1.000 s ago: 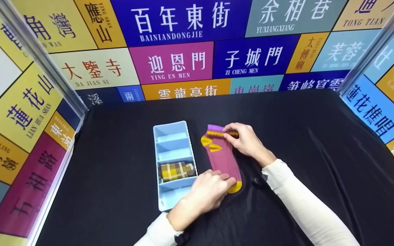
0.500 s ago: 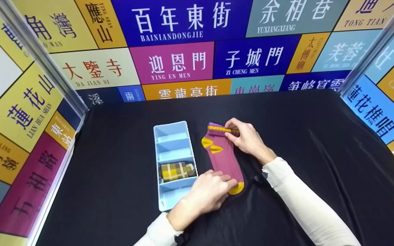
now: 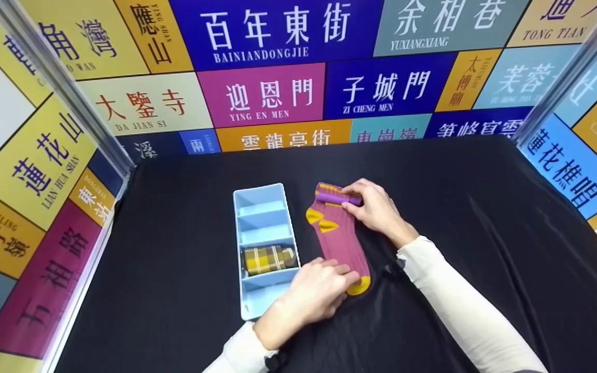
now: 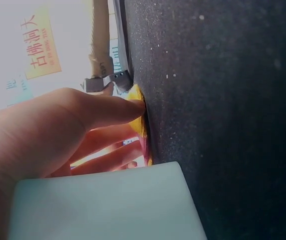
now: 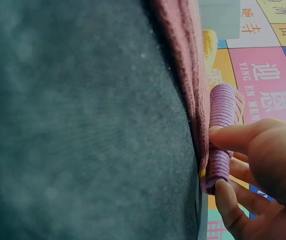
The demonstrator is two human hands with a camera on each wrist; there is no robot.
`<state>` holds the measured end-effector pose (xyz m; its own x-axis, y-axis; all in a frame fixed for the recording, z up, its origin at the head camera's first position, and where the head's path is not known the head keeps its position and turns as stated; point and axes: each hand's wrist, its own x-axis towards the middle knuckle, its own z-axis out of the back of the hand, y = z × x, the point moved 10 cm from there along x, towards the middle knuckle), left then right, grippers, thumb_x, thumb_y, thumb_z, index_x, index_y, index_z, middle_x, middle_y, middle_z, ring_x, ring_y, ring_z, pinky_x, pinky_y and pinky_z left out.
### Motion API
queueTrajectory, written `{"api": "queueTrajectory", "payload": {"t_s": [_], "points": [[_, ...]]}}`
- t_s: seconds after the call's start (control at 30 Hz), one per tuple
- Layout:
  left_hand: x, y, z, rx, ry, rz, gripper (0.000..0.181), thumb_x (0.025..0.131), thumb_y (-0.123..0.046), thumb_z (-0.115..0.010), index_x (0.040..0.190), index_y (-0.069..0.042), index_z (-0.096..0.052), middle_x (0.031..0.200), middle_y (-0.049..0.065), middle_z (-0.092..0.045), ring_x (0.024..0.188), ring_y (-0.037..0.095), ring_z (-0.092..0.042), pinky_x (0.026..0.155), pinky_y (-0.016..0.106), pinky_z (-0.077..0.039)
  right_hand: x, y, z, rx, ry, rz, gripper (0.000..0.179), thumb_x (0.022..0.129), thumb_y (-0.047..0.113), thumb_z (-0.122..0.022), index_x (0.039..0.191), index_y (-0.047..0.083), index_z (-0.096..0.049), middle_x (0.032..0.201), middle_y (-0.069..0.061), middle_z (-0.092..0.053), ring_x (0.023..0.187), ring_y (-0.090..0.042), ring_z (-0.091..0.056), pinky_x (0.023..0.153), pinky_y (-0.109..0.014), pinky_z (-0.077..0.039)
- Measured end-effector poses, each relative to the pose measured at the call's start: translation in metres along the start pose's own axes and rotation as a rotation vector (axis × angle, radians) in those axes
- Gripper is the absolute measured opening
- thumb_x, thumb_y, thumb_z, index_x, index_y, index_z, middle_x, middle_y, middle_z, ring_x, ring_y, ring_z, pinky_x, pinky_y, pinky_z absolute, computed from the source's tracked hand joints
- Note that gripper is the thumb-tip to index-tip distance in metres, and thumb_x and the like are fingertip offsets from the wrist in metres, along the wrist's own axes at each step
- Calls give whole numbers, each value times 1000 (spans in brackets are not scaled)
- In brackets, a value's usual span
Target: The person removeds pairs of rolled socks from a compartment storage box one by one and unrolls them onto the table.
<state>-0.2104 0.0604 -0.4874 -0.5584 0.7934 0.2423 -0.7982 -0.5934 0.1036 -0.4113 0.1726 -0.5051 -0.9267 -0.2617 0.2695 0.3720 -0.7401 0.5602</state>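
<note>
A pair of mauve-pink socks point(image 3: 337, 233), laid one on the other, lies flat with yellow heels and toes. Their cuff end is turned over into a narrow purple roll point(image 5: 222, 107). My right hand point(image 3: 379, 207) pinches this roll between thumb and fingers at its right end. At the near end, my left hand point(image 3: 316, 290) presses its fairly straight fingers on the socks beside the yellow toe point(image 4: 136, 120), thumb and fingertips down at the cloth. Left of the socks stands a light blue box point(image 3: 237, 228) with several compartments in a row; one holds a folded yellow-and-brown plaid cloth item point(image 3: 267, 260).
A black cloth point(image 3: 174, 233) covers the table, with creases on the right side. Panels with coloured sign lettering point(image 3: 262, 96) wall in the back and both sides, with metal posts point(image 3: 557, 83) at the corners. My left forearm reaches past the box's near end.
My right hand has turned the cuff end over toward the heels, so a smooth purple roll now shows across it. The left hand stays at the toe; the box is unmoved.
</note>
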Motion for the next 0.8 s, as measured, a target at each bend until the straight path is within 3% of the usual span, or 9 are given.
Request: {"api": "queueTrajectory", "payload": {"t_s": [0.13, 0.3, 0.43, 0.6, 0.8], "points": [[0, 0, 0, 2, -2, -2, 18, 90, -27, -81, 104, -24, -70, 97, -10, -74, 90, 15, -70, 77, 31, -55, 1, -4, 2, -5, -9, -28, 27, 97, 26, -83, 122, 18, -75, 118, -4, -79, 106, -26, -72, 97, -48, -59], [-1, 0, 2, 6, -26, -9, 18, 89, -27, -82, 102, -24, -70, 95, -10, -74, 90, 15, -70, 77, 31, -55, 3, -8, 7, 4, -35, -56, 21, 97, 28, -82, 110, 18, -69, 109, -2, -81, 101, -25, -75, 88, -49, -59], [-1, 0, 2, 9, -38, -11, 19, 88, -27, -82, 101, -23, -69, 95, -10, -74, 91, 14, -70, 77, 31, -55, 4, -10, 7, -20, -31, -64, 14, 101, 29, -77, 113, 23, -76, 116, -1, -80, 105, -28, -72, 90, -51, -58], [-1, 0, 1, 6, -22, -7, 19, 89, -28, -82, 103, -24, -70, 96, -10, -74, 91, 14, -70, 77, 31, -55, 5, -12, 4, -39, -10, -58, 27, 98, 30, -80, 123, 20, -78, 124, -7, -75, 110, -32, -68, 95, -52, -57], [0, 0, 2, -2, -11, -2, 18, 90, -28, -81, 105, -24, -71, 98, -10, -75, 93, 14, -70, 78, 31, -55, 8, -18, 6, -44, -13, -102, 30, 96, 31, -84, 122, 21, -75, 119, -5, -76, 103, -29, -67, 88, -51, -56]]}}
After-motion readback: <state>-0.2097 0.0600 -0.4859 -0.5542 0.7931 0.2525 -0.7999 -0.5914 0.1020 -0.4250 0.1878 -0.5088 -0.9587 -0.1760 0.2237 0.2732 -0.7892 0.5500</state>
